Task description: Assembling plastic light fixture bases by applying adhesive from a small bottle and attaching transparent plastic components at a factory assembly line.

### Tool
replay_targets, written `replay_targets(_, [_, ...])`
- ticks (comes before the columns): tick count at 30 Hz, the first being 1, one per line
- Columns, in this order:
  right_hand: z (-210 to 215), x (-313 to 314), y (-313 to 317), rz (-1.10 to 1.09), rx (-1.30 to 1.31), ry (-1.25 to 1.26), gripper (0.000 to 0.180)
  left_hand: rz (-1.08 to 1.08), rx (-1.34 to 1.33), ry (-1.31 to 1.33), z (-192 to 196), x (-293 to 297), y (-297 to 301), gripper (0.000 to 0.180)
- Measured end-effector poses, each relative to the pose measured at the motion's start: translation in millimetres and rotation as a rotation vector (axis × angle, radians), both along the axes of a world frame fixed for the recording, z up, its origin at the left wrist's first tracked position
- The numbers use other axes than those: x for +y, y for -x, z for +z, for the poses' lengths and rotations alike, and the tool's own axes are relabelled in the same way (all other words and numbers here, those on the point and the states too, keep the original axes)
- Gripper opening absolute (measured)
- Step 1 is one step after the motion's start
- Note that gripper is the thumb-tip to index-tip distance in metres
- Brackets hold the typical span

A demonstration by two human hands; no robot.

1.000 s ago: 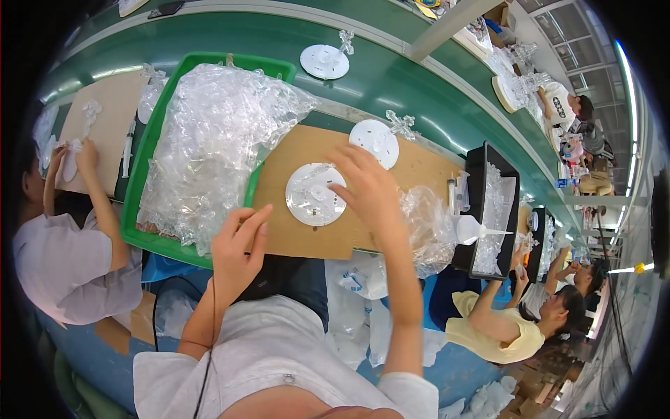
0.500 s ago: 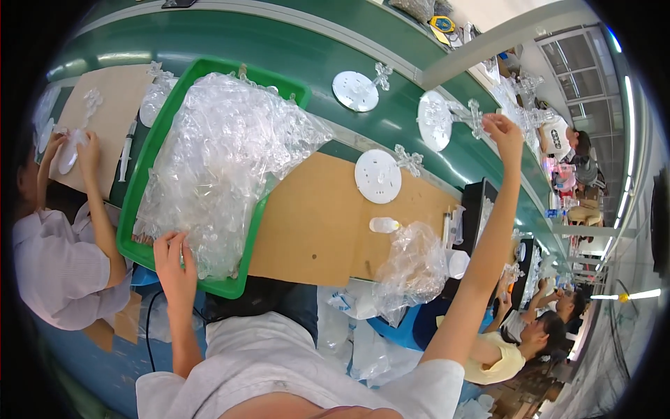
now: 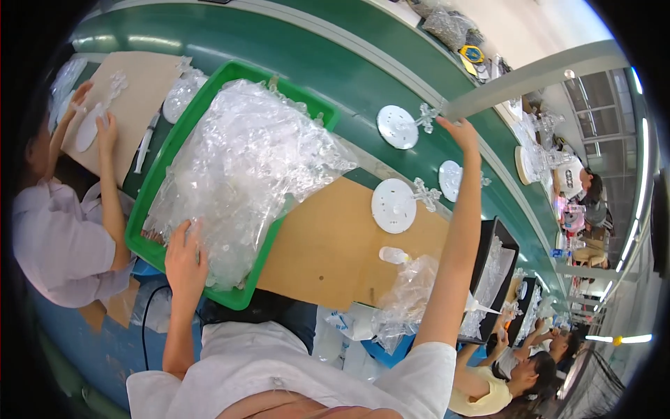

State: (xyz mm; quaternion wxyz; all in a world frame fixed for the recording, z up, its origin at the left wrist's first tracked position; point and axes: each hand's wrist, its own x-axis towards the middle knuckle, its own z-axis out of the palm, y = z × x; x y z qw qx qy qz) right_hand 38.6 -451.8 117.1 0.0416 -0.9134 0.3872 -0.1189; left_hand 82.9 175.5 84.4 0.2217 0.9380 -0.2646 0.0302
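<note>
My left hand lies over the near left part of a green tray, fingers apart, against clear plastic bags heaped inside it. My right hand reaches far out with its fingers apart. Its fingertips are beside a clear flower-shaped plastic piece joined to a white round disc; whether they touch is hard to tell. A second white disc with a clear piece lies nearer. A third disc is partly hidden behind my right forearm.
Brown cardboard covers the bench before me, with a small white bottle and crumpled plastic on it. A black bin stands right. A grey post rises beyond. At left, a co-worker handles a clear part beside a syringe.
My right hand has moved left from the rightmost disc's clear piece to the one on the farther disc. My left hand stays on the bags, and the whole view has shifted.
</note>
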Motion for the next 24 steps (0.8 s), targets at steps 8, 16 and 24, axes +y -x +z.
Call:
replay_targets(8, [22,52,-28,0.081,0.009,0.066,0.022,-0.190,-0.043,-0.004,-5,-1,-18,0.043])
replay_targets(16, [50,246,46,0.428,0.052,-0.207,0.021,-0.669,0.264,-0.161,-5,-44,-62,0.045])
replay_targets(24, [-19,285,73,0.312,0.027,-0.273,0.042,-0.686,0.133,0.096,-40,-44,-48,0.040])
